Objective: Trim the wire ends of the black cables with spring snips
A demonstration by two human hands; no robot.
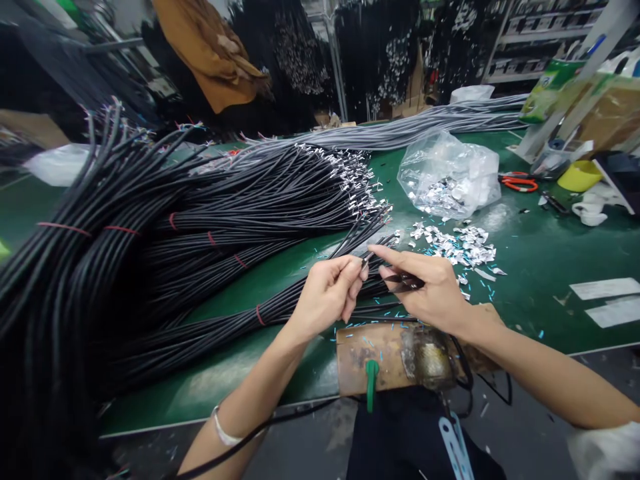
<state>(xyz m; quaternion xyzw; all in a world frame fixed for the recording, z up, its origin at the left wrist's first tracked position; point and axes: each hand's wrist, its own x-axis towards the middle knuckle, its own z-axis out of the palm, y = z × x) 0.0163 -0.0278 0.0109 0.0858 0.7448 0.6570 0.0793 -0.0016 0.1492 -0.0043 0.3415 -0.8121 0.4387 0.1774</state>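
Note:
Near the middle of the head view, my left hand (327, 290) pinches the stripped end of a black cable (365, 262) between thumb and fingers. Just right of it, my right hand (433, 287) is closed round a dark hand tool (409, 282); its exact kind is hidden by the fingers. The right index fingertip reaches close to the cable end. Beneath and behind both hands lies a bundle of black cables (280, 303), tied with a red band (260, 315).
Larger tied bundles of black cables (270, 193) fill the left. Grey cables (400, 135) lie behind. At right are white scraps (463, 245), a clear plastic bag (450, 173), red-handled scissors (520, 182) and yellow tape (580, 176). A wooden block (373, 373) sits at the front edge.

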